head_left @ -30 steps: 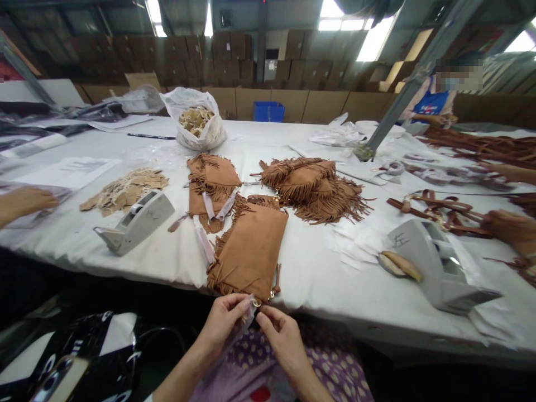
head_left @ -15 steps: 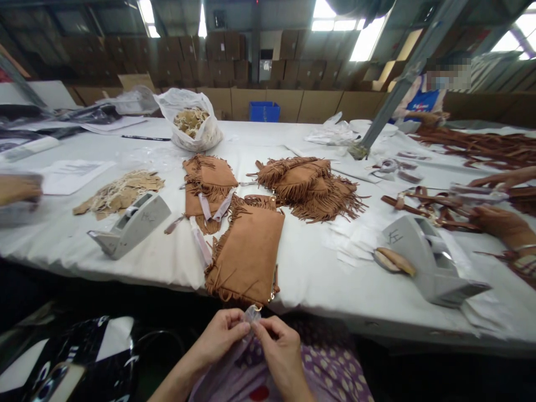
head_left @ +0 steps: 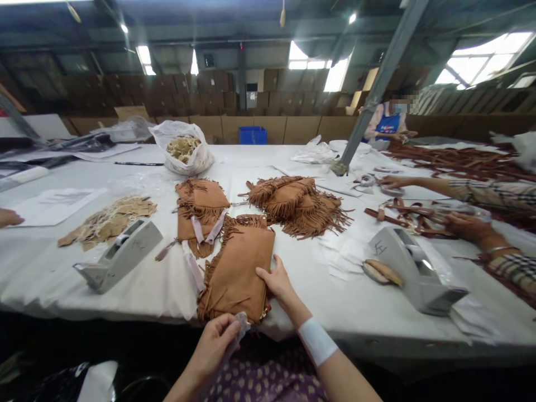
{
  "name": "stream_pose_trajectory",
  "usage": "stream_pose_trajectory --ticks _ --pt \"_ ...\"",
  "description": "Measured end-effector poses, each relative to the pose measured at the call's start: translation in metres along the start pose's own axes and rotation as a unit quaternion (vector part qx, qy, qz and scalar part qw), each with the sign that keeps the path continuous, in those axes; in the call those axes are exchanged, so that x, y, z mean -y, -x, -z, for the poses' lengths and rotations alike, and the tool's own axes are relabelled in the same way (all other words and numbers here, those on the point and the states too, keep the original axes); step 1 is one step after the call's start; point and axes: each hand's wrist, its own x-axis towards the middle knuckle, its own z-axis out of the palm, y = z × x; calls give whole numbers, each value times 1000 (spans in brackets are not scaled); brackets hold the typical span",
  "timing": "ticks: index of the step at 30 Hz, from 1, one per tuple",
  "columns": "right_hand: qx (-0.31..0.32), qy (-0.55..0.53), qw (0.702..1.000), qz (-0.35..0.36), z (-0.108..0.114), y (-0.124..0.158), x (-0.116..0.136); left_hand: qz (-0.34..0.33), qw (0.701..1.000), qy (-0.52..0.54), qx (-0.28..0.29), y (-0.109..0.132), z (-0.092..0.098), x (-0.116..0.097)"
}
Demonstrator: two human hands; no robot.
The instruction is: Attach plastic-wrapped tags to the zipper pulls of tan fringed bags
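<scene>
A brown suede-like bag (head_left: 243, 262) with fringe along its left side lies flat at the table's front edge. My left hand (head_left: 218, 338) pinches a piece of clear plastic wrap (head_left: 242, 324) just below the bag's near edge, where a bit of gold-coloured metal shows. My right hand (head_left: 276, 282) is at the bag's right edge, thumb resting on its face and forefinger stretched out; the other fingers are partly hidden. A white band (head_left: 317, 340) circles my right wrist. Behind lie another fringed bag (head_left: 205, 195) and a pile of fringed bags (head_left: 297, 201).
Grey tape dispensers stand left (head_left: 119, 257) and right (head_left: 414, 268). Tan scraps (head_left: 111, 220) and a white plastic bag (head_left: 184, 148) are at left. A co-worker's hands (head_left: 469, 226) handle brown straps (head_left: 410, 218) at right; another person's hand (head_left: 10, 218) enters at left.
My right hand has let go of the plastic wrap and moved up to the bag's right edge. My left hand still pinches the wrap. A co-worker's arm at right now reaches farther across the table.
</scene>
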Motion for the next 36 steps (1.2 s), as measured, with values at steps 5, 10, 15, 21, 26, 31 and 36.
stream_pose_trajectory --ticks 5,10,15,21,26,31,36 --pt "-51 -50 996 -57 -3 37 -1 -42 999 6 -12 -16 9 -18" --pt "-71 24 993 -89 20 47 -15 -6 996 -80 49 1 15 -29" --pt "-21 220 975 -22 31 35 -18 126 980 -18 150 35 14 -31" --pt "38 283 949 137 41 81 -1 132 982 85 105 39 13 -11" --pt "100 127 971 175 40 105 0 107 988 93 58 29 3 0" --pt "44 22 999 5 37 127 -4 85 992 94 -25 20 -3 -3" --pt "203 -139 939 -239 19 150 -7 110 988 103 -24 19 -4 -22"
